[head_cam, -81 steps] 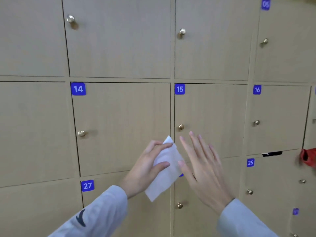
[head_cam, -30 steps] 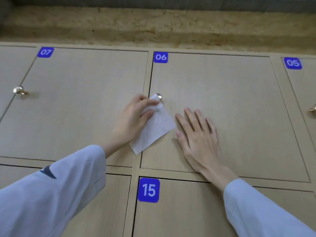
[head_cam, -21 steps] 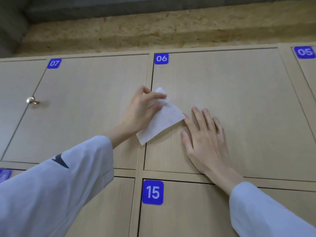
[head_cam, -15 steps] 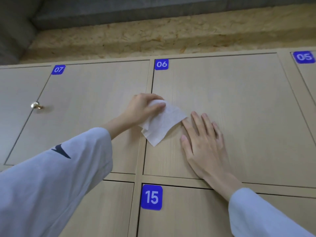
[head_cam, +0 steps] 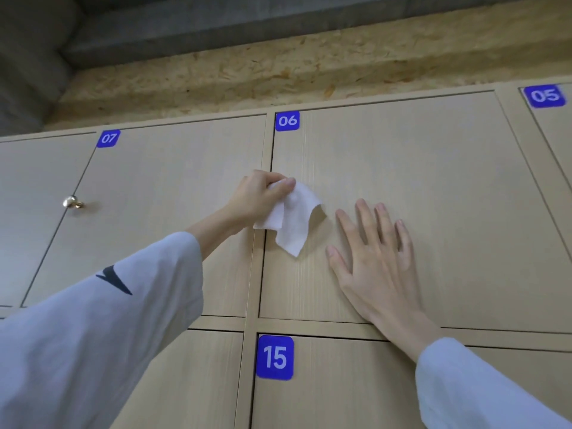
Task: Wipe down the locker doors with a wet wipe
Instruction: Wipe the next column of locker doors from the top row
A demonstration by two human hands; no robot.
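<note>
A white wet wipe (head_cam: 294, 219) hangs draped over the knob at the left edge of locker door 06 (head_cam: 433, 196), a pale wood door in the top row. My left hand (head_cam: 258, 198) grips the wipe's upper part, fingers curled round it. The knob itself is hidden under the wipe. My right hand (head_cam: 374, 258) lies flat on door 06 just right of the wipe, fingers straight and spread.
Door 07 (head_cam: 170, 212) is to the left, with a brass knob (head_cam: 71, 202) on the door beyond its left edge. Door 15 (head_cam: 340, 391) is below and door 05 (head_cam: 557, 134) at the far right. A rough chipboard band (head_cam: 278, 75) runs above the lockers.
The view rose from the row of 14 to 16 to the top row. My left hand bunched the flat wipe over door 06's knob. My right hand stays flat on door 06.
</note>
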